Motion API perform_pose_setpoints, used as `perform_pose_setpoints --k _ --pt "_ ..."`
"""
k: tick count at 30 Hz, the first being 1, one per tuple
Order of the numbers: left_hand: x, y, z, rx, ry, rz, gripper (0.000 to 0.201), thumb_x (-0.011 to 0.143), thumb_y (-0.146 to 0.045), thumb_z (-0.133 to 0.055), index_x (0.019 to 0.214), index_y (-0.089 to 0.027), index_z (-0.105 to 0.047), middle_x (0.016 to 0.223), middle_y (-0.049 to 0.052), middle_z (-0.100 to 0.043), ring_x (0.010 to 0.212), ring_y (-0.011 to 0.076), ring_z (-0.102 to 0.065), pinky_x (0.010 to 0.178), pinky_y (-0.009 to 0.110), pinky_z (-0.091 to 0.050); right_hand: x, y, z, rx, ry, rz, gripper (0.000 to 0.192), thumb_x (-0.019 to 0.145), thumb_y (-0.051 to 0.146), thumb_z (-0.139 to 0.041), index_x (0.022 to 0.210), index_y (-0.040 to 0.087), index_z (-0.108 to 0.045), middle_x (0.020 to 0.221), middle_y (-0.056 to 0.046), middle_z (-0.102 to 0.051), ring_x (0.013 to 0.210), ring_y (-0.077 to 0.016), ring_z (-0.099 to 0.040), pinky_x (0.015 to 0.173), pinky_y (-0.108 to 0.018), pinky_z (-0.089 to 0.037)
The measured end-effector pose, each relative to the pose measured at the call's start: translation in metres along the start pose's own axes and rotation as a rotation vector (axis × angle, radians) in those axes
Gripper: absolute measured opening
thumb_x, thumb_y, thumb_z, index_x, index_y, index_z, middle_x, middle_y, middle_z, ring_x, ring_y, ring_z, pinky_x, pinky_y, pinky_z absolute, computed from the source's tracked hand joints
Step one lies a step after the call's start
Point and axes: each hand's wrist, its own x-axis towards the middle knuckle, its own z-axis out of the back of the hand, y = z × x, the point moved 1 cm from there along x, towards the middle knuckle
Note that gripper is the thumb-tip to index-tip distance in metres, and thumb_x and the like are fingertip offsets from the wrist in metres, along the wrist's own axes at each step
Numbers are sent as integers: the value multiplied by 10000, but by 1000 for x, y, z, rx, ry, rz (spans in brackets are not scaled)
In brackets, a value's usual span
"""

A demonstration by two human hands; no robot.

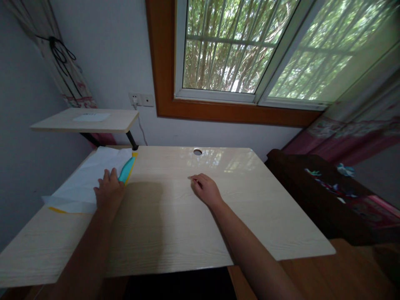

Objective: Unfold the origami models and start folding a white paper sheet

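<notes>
Fingers of left hand (108, 189) lie together, flat on paper stack (84, 181); right hand (206, 189) curled loosely on bare desk (250, 208).

paper sheets (84, 179): partly under left hand (108, 191) | curtain (359, 133): blurred, cut by right edge

Daylight from the window, dim room

We see light from the window (250, 46) glaring off the far worktop (218, 160), while a soft shadow (140, 208) falls near the left hand (108, 191). The walls stay dusky, straight lines bow toward the edges, and the right-hand curtain (359, 125) smears into blur.
</notes>
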Motion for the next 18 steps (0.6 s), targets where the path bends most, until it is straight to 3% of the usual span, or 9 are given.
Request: perform_pose_setpoints --k 6,12,18 --pt "0 2 5 69 99 13 581 988 -171 -235 1561 -102 -297 1478 245 -490 1356 376 -480 1050 606 -415 1 -2 -2 -9 7 1 314 931 168 -499 1144 253 -713 1000 -58 -716 954 -206 -660 890 -338 -525" --pt "-7 2 12 104 -57 -139 546 970 -100 -265 1476 -141 -464 1515 135 -498 1392 282 -466 1138 499 -379 2 -1 0 19 -2 -14 300 935 172 -505 1128 257 -718 990 -52 -718 942 -202 -665 879 -331 -527" --pt "-24 -8 27 -64 -196 -356 503 964 -133 -348 1430 -189 -532 1475 72 -556 1320 246 -553 1144 436 -413 3 -1 0 56 -7 -18 292 933 165 -509 1120 244 -719 976 -51 -718 925 -198 -664 869 -326 -526"
